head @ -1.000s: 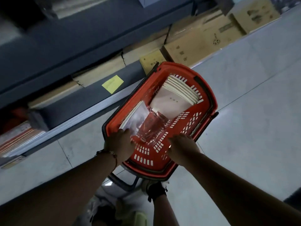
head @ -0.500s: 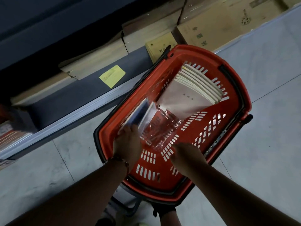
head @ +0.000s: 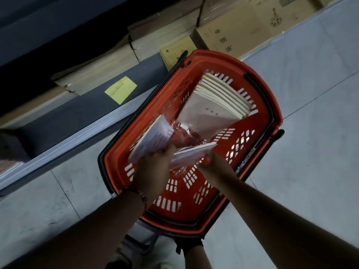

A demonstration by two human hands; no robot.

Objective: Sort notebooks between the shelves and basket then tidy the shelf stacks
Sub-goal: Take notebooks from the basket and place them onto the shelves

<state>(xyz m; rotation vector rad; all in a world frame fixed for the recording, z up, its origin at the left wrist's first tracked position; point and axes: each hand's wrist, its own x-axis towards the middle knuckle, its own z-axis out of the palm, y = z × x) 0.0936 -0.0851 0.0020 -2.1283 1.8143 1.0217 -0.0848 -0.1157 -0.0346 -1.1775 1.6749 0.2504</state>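
A red plastic basket [head: 271, 105] stands on the floor beside a low dark shelf [head: 81, 113]. A stack of pale notebooks [head: 215, 105] leans inside it toward the far end. My left hand [head: 153, 169] grips a bundle of thin notebooks [head: 153, 139], lifted and tilted over the basket's left side. My right hand [head: 213, 164] holds another thin bundle of notebooks [head: 192, 154], partly wrapped in clear plastic [head: 186, 133], above the basket's middle. Motion blurs both bundles.
A yellow label [head: 120, 89] is stuck on the shelf front. Brown paper packages [head: 101, 68] and cardboard boxes [head: 239, 30] lie on the bottom shelf and floor behind the basket. Grey tiled floor [head: 314, 113] spreads to the right. A foot shows below the basket.
Both hands rose from the basket's near end, each lifting a notebook bundle out of the clear plastic. The view moved closer and down over the basket.
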